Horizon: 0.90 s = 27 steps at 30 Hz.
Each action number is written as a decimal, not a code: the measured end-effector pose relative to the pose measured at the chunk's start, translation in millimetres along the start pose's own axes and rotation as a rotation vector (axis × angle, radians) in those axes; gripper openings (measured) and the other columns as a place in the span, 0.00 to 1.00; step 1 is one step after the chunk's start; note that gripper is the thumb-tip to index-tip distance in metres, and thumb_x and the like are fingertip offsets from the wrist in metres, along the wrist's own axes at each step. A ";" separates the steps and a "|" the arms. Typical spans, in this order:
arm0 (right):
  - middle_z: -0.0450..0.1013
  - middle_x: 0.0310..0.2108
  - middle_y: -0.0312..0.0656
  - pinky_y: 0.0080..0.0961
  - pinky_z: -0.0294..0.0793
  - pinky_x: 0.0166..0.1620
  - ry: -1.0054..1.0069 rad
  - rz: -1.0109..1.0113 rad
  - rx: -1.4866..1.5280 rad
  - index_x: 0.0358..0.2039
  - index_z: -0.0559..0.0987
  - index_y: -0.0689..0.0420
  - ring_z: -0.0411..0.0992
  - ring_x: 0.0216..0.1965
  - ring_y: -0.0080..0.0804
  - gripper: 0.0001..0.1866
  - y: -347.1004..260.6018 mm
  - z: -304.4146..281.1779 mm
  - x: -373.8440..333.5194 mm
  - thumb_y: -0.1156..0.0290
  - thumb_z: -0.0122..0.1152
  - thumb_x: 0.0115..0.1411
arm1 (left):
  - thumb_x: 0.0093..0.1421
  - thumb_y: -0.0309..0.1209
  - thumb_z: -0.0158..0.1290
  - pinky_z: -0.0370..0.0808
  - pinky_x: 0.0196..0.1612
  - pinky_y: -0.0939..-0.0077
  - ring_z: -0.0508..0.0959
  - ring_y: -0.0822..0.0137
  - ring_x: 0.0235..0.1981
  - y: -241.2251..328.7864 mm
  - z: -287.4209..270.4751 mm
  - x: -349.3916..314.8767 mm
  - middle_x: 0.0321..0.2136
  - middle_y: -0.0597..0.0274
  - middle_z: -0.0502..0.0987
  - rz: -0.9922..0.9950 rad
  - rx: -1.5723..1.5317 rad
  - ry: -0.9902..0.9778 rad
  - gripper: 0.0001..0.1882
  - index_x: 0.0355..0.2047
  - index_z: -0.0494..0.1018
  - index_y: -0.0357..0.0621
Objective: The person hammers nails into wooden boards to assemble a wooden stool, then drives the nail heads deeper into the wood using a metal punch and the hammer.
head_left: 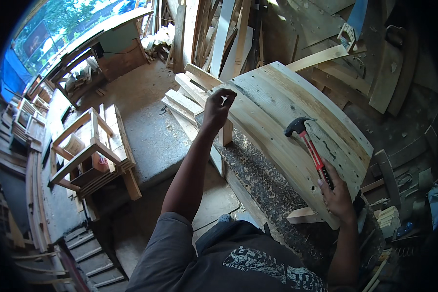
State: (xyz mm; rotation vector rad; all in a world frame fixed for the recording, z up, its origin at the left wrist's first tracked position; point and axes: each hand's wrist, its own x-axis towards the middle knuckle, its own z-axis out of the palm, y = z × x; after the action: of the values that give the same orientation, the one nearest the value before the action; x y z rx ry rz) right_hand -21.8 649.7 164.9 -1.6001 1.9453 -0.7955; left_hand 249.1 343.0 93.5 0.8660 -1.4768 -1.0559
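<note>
A claw hammer with a black head and a red-and-black handle is gripped in my right hand. Its head is over the near part of a broad wooden panel made of several planks joined side by side. Dark nail holes or knots dot the panel's surface. My left hand is at the panel's far left corner, thumb and fingertips brought together in a pinch. Whatever those fingertips hold, if anything, is too small to make out. Beneath the panel is a dark workbench strewn with wood shavings.
Several lengths of timber lie beyond the panel's left corner. To the left stands a wooden frame on stacked boards. A handsaw rests among boards at the far right. Planks lean at the back.
</note>
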 end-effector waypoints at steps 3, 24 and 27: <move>0.67 0.56 0.55 0.36 0.62 0.60 0.009 -0.026 -0.018 0.64 0.61 0.52 0.66 0.59 0.49 0.28 -1.2 0.6 1.3 0.71 0.53 0.63 | 0.58 0.23 0.53 0.71 0.43 0.69 0.78 0.58 0.36 -16.4 11.1 3.8 0.33 0.57 0.80 0.254 0.270 0.019 0.04 0.34 0.76 0.39; 0.70 0.21 0.45 0.31 0.69 0.29 0.128 -0.284 -0.074 0.52 0.68 0.62 0.70 0.22 0.33 0.17 -74.5 33.5 67.7 0.65 0.50 0.68 | 0.57 0.26 0.55 0.73 0.40 0.67 0.76 0.58 0.34 -33.1 19.7 -3.9 0.32 0.54 0.79 0.359 0.402 0.087 0.06 0.35 0.78 0.41; 0.74 0.28 0.56 0.42 0.71 0.35 0.106 -0.267 -0.113 0.59 0.63 0.56 0.76 0.32 0.53 0.21 -93.8 38.9 77.6 0.65 0.48 0.68 | 0.57 0.26 0.55 0.73 0.41 0.67 0.76 0.57 0.35 -29.6 20.8 -4.9 0.32 0.54 0.79 0.339 0.411 0.081 0.06 0.34 0.78 0.39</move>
State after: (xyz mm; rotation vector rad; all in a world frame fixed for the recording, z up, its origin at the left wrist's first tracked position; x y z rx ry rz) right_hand 55.7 555.4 202.9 -1.9507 1.9021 -0.9042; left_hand 228.7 340.7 63.4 0.8867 -1.7276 -0.4687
